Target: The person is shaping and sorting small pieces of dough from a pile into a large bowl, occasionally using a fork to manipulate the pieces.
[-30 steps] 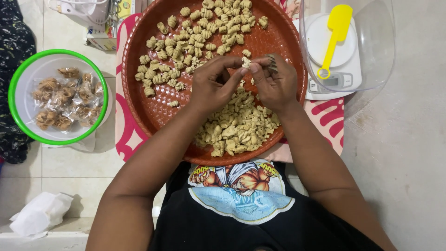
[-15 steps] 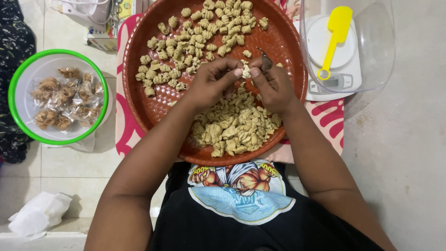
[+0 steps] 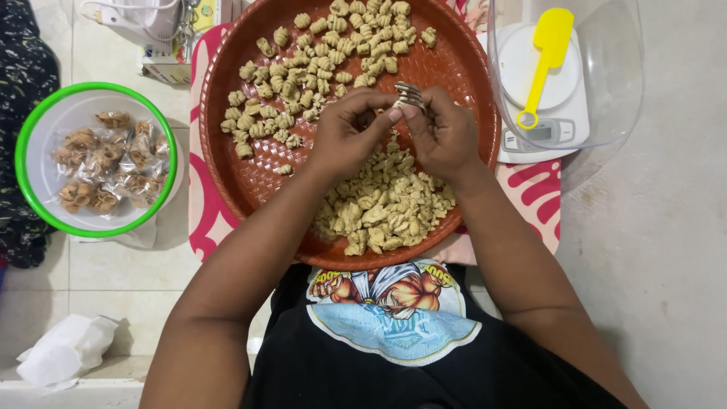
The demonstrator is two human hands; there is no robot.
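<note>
Shaping is underway, I judge: left hand [image 3: 350,130] and right hand [image 3: 443,136] pinch dough piece [image 3: 409,96] above round tray [image 3: 227,163], needing a gentle press next.

The round brown tray [image 3: 227,151] is cut off by the top edge; the ridged piece [image 3: 410,96] is half hidden behind fingertips [image 3: 394,115].

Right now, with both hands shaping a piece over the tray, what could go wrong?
1. The small ridged dough piece is pinched only by fingertips of the left hand and right hand; it might slip or deform.
2. The heap of shaped dough pieces lies near the round brown woven tray's front rim; an elbow nudge could spill some.
</note>
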